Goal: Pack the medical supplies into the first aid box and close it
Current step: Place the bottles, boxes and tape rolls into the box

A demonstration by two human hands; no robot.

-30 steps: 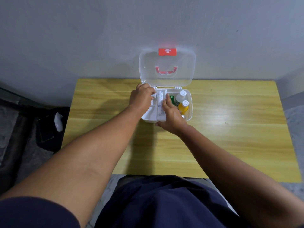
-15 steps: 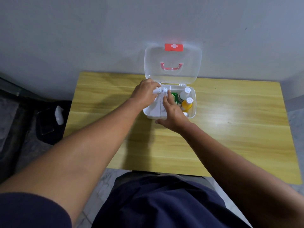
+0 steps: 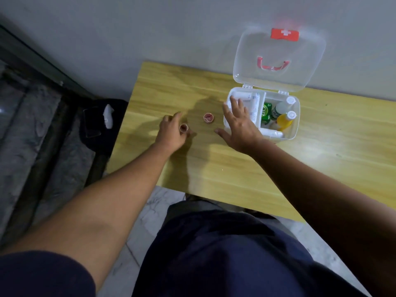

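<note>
The head view looks down on a yellow wood-grain table (image 3: 214, 168) pushed against a plain grey wall (image 3: 150, 28). The first aid box (image 3: 294, 133) sits at the table's far side. Its clear lid (image 3: 308, 61) stands open against the wall, with a red latch (image 3: 284, 34) at the top.

The box's left compartment holds white rolls (image 3: 242, 95). The right one holds a green packet (image 3: 266, 111), a white bottle (image 3: 282, 107) and a yellow bottle (image 3: 286, 121).

The right hand (image 3: 240, 123) is spread wide with straight fingers over the box's left rim, holding nothing; whether it touches the rim cannot be told. The left hand (image 3: 171, 133) has its fingers curled round a small brown roll (image 3: 183, 127) down on the tabletop. A pink roll (image 3: 208, 117) lies alone on the wood between the two hands.

Left of the table, a dark bag (image 3: 94, 125) with a white object (image 3: 108, 116) on it lies on the floor, beside a grey rug (image 3: 32, 136). Pale marbled floor tiles (image 3: 147, 209) show under the table's near edge.
</note>
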